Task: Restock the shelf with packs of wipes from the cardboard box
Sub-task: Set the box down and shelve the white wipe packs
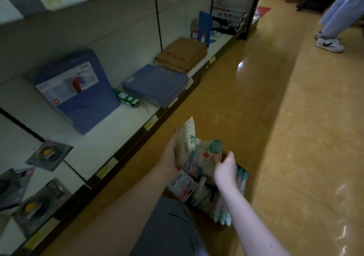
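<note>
My left hand (171, 153) cradles a white pack of wipes (187, 137) from the left, its end sticking upward. My right hand (225, 166) pinches a second pack of wipes (206, 153) with a teal and red-cross print, pressed against the first. Both packs hang over the cardboard box (208, 219) on the floor, which holds several more packs standing on edge. The low white shelf (110, 137) lies to the left of my hands.
On the shelf stand a large blue package (76, 90), a flat blue pack (155, 84), a green-white box (127, 98), flattened cardboard (182, 56) and a blue divider (204, 28). Dark packaged items (48, 153) lie at left. A person's legs (332, 29) stand far right on the tan floor.
</note>
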Demonstrator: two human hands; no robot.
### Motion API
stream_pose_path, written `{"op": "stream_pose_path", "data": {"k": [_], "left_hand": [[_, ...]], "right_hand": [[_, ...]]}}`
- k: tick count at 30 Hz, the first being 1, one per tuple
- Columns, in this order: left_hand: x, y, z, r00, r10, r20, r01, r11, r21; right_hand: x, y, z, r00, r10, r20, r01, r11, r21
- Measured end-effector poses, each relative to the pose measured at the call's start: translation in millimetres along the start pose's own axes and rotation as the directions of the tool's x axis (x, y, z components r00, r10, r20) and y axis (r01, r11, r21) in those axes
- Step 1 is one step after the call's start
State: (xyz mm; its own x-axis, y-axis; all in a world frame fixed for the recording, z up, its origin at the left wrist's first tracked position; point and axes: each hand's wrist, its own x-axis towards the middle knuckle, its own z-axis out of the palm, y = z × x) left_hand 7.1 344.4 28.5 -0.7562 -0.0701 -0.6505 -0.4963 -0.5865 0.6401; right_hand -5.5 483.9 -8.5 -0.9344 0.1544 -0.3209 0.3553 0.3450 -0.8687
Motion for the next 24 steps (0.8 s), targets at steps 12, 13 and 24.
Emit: {"op": "stream_pose_path", "data": {"k": [12,13,24], "left_hand": [[-65.3,124.2,-7.4,0.941,0.331,0.074,-0.271,0.863,-0.426],[-74.7,136.3,-9.9,0.933,0.349,0.085,-0.277,0.850,-0.447],[-180.3,268.0,-63.7,0.818,0.559,0.137,-0.510,0.814,-0.280]], "right_hand": [[-5.1,-151.9,49.5,0.931,-0.258,0.259,0.118,0.883,0.455],[-7.0,-164.9,53.2,0.924,-0.279,0.263,0.131,0.875,0.467],[-60.2,-317.0,101.4,0.776,-0.516,0.363,0.237,0.771,0.591]]}}
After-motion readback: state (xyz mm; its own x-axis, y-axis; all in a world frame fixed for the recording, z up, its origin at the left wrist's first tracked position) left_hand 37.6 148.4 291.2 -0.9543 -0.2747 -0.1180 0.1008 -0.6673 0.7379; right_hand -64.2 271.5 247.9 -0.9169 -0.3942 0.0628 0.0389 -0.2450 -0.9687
